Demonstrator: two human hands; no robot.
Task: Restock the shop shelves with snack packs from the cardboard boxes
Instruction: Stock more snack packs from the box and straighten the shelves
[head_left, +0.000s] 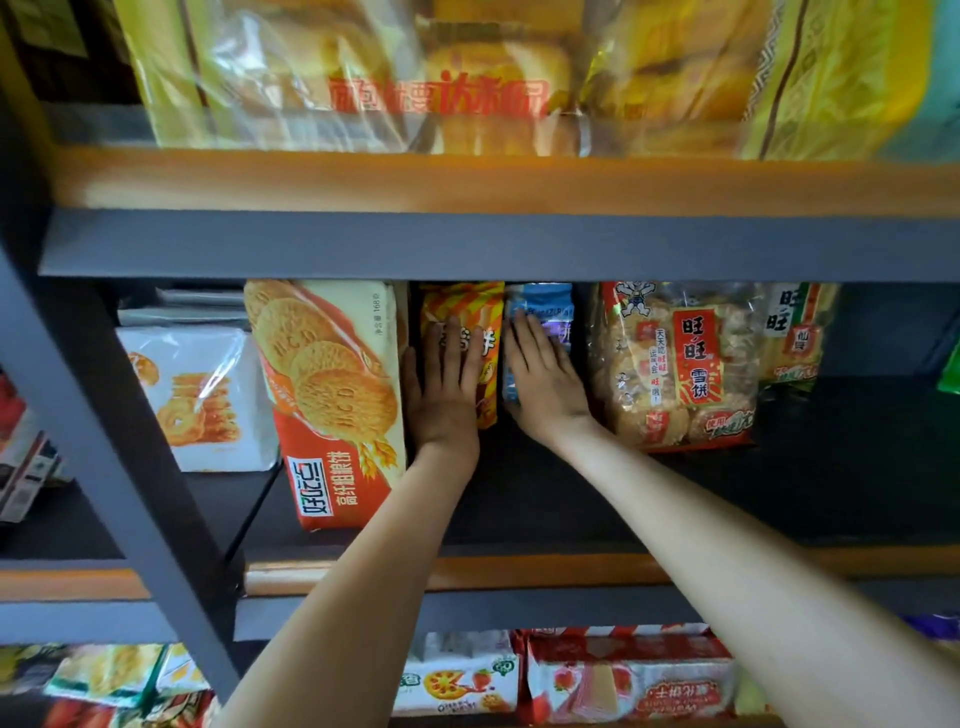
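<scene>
Both my arms reach into the middle shelf (571, 499). My left hand (447, 395) lies flat with straight fingers on an orange striped snack pack (483, 312) that stands at the back. My right hand (540, 384) presses flat on a blue and white snack pack (545, 306) right beside it. Both packs are partly hidden by my hands. No cardboard box is in view.
A tall orange biscuit pack (332, 395) stands left of my left hand, with a white cookie pack (202, 395) further left. Clear rice cracker bags (680, 364) stand to the right. Bread bags (441, 78) fill the top shelf; wafer packs (623, 680) lie below. A grey upright (119, 441) crosses at left.
</scene>
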